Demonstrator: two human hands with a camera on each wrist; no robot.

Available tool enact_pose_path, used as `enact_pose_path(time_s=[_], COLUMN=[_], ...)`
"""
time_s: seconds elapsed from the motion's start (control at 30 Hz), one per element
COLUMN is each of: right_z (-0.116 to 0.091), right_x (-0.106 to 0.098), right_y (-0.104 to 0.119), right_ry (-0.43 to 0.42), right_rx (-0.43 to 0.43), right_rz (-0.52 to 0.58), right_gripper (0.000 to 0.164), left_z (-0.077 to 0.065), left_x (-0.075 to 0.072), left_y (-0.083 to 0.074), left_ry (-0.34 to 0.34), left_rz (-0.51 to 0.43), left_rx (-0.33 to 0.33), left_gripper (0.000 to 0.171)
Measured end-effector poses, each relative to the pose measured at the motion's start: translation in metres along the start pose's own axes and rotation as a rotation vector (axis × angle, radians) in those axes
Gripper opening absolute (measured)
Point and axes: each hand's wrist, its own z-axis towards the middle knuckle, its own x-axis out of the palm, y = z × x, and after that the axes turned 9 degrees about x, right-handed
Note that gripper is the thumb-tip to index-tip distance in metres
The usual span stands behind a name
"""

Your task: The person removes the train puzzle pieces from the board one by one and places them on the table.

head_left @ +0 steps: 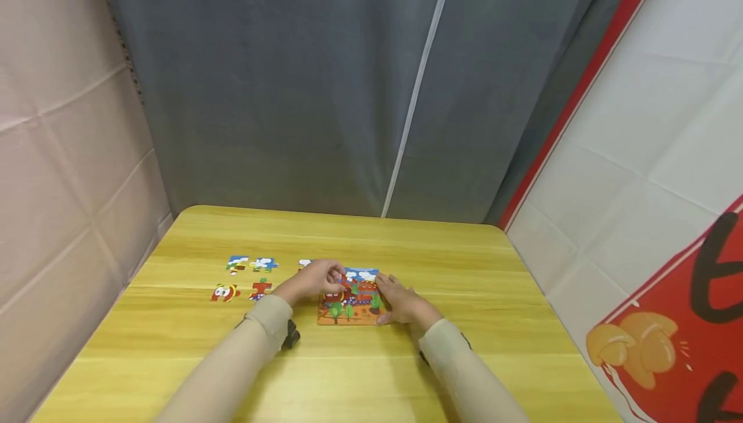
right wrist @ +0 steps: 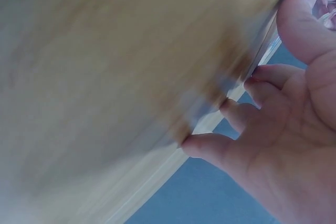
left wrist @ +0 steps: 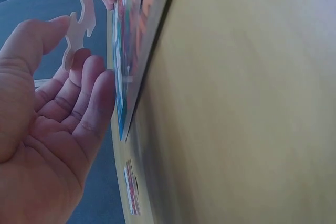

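A colourful jigsaw puzzle (head_left: 355, 314) in a flat square board lies on the table. My left hand (head_left: 315, 279) is over its left side and pinches a puzzle piece (left wrist: 77, 31) between thumb and fingertips. In the left wrist view that piece is tilted up, its pale plain back showing, apart from the puzzle's surface. At the puzzle's right edge rests my right hand (head_left: 408, 302), with its fingers spread. The right wrist view shows its thumb (right wrist: 299, 17) at the board's edge and its fingertips down at the tabletop.
Left of the puzzle lie several loose pieces, among them a red one with a cartoon eye (head_left: 223, 292) and one with clouds (head_left: 265, 264). Another piece (head_left: 304, 262) shows partly behind the left hand. A grey curtain (head_left: 278, 100) hangs beyond the yellow wooden table (head_left: 511, 345).
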Motion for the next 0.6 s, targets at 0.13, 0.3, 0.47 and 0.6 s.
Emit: enact_pose_path(time_s=[0.13,0.3,0.47,0.6], right_z=[-0.001,-0.002,-0.002,-0.001], right_x=[-0.001,-0.003,-0.002,-0.001], right_y=[0.0,0.0,0.0,-0.001], right_ry=[0.002,0.003,0.0,0.005], right_rx=[-0.002,-0.001,-0.004,-0.005], right_rz=[0.007,0.013,0.011,0.006], right_gripper=[0.103,0.101,0.101,0.1], left_z=[-0.002,-0.005,-0.009,-0.015], left_x=[-0.001,-0.003,-0.005,-0.01], left_y=[0.002,0.0,0.0,0.003], left_ry=[-0.005,-0.007,-0.009,-0.021], left_rz=[-0.009,-0.024,-0.013,0.003], left_rx=[0.0,-0.015,-0.013,-0.005], left_gripper=[0.027,0.025,0.027,0.03])
